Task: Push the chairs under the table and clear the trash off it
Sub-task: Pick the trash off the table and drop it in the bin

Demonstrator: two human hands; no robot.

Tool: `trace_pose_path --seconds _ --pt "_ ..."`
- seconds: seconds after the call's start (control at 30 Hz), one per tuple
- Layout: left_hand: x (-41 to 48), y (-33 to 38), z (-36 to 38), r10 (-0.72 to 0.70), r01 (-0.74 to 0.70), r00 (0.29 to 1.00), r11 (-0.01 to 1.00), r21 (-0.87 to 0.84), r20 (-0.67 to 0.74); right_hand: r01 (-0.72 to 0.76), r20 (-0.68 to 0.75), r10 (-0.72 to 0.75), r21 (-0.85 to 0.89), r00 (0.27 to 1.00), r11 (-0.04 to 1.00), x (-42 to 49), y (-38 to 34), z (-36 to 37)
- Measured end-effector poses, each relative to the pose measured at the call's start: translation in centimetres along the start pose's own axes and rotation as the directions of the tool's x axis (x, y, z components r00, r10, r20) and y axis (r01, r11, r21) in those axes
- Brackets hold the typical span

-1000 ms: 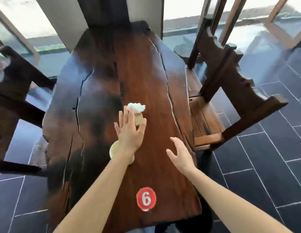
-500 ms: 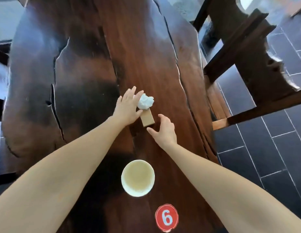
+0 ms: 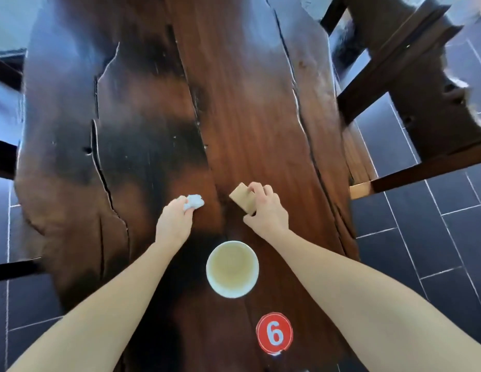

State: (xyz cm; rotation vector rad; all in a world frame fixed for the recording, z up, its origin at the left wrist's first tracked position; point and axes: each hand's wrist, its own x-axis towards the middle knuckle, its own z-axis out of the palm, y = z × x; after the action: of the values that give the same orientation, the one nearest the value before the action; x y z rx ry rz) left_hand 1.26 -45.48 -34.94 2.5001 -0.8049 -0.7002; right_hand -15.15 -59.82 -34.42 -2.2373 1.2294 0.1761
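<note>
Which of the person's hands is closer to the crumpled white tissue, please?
Left. The left hand holds the tissue; the right hand is apart to its right, gripping a small tan box.

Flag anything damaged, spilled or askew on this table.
Long cracks run lengthwise through the dark wooden slab table, widest on its left half. Otherwise nothing stands out: the round white paper cup stands upright, no spill; the left hand holds the crumpled white tissue, the right hand the small tan box.
</note>
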Motion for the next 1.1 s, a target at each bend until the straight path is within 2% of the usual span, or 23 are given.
trace_pose_path --seconds 0.1,0.3,0.43,0.53,0.63,0.7,0.77,0.87,0.93,1.0,1.1 --pt "-6.4 -3.2 1.3 -0.146 0.148 0.989 0.987 -0.056 0.026 -0.039 -0.012 0.039 0.023 0.999 0.999 -4.0 3.0 0.4" --pt "-18.9 -3.6 5.0 -0.220 0.234 0.966 0.967 -0.104 0.134 -0.048 0.005 0.048 0.039 0.999 0.998 -11.5 8.7 1.1" --pt "-24.3 0.0 8.2 -0.091 0.113 0.971 0.990 -0.090 0.221 -0.044 -0.015 0.045 0.053 0.999 0.998 -17.1 12.7 1.3" --pt "-26.4 3.9 10.9 0.025 0.003 0.966 0.994 -0.108 0.258 -0.070 -0.085 0.075 0.060 0.994 0.996 -22.4 16.3 1.3" --pt "-28.3 8.3 13.8 0.079 -0.021 0.939 0.985 -0.171 0.336 -0.168 -0.164 0.193 0.155 0.967 0.973 -28.1 20.2 1.4" --pt "-29.6 11.4 15.8 0.132 -0.041 0.893 0.976 -0.213 0.431 -0.252 -0.188 0.301 0.247 0.935 0.936 -31.4 22.8 1.6" --pt "-31.2 14.0 17.8 0.174 -0.046 0.830 0.968 -0.246 0.530 -0.370 -0.162 0.441 0.340 0.883 0.865 -33.9 25.1 1.8" --pt "-33.5 16.2 21.8 0.200 -0.053 0.707 0.971 -0.231 0.678 -0.559 -0.019 0.627 0.434 0.779 0.707 -36.0 28.5 2.8" --pt "-34.0 16.2 24.4 0.128 -0.003 0.689 0.985 -0.174 0.713 -0.644 0.089 0.698 0.482 0.710 0.594 -36.3 30.1 3.9" --pt "-33.9 15.5 28.2 0.019 0.053 0.681 0.996 -0.075 0.732 -0.706 0.184 0.767 0.564 0.614 0.429 -36.3 32.3 5.7" --pt "-32.9 14.3 32.9 -0.195 0.316 0.632 0.948 -0.020 0.750 -0.717 0.278 0.811 0.659 0.516 0.230 -35.6 34.7 9.2"
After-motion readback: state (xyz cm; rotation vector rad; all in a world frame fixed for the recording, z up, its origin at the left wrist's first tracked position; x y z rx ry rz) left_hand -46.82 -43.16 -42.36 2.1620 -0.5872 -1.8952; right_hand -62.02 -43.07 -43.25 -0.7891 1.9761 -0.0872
